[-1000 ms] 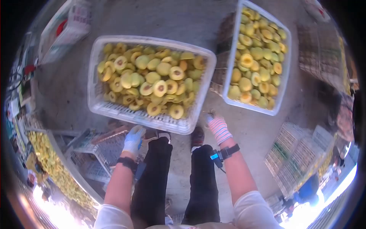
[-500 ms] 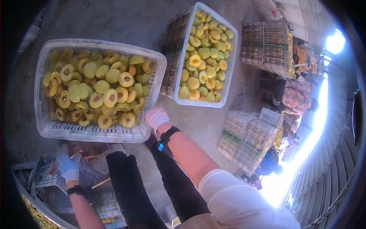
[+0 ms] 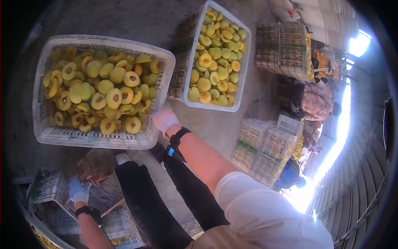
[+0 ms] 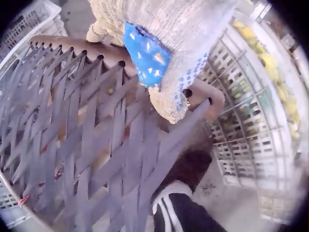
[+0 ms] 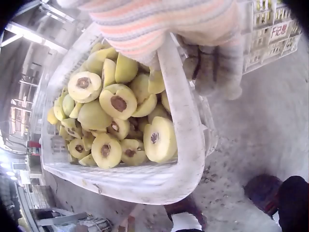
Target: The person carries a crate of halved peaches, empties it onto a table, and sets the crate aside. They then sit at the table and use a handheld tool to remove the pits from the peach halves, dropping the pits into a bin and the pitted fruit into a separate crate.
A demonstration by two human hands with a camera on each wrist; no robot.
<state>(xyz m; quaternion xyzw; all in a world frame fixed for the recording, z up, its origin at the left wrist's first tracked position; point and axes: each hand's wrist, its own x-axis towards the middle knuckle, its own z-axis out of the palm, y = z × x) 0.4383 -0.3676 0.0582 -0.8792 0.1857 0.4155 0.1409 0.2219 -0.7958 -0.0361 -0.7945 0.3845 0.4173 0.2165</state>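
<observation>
My left hand [image 3: 78, 191], in a blue-and-white glove, grips the brown edge bar [image 4: 108, 54] of a seat woven from grey straps [image 4: 91, 130]. In the left wrist view the glove [image 4: 164, 43] covers part of that bar, its thumb hooked over it. A white crate [image 3: 99, 143] of halved yellow-green fruit [image 3: 114, 98] stands ahead. At its near right corner, my right hand [image 3: 166, 119] holds the rim. The right wrist view shows the striped glove [image 5: 159, 21] over the rim [image 5: 186, 130], with grey fingertips down the outer side.
Another full fruit crate [image 3: 238, 99] tops a stack just right of the first. More stacked crates [image 3: 251, 145] stand farther right, near people, one in a patterned top [image 3: 316, 101]. Empty-looking white crates [image 3: 49, 186] lie at lower left, and my legs [image 3: 143, 199] are close behind the fruit crate.
The head view has swung, shifting the crates left. My right hand has come onto the crate's corner from beside it. My left hand has moved out to the woven seat and now grips its bar.
</observation>
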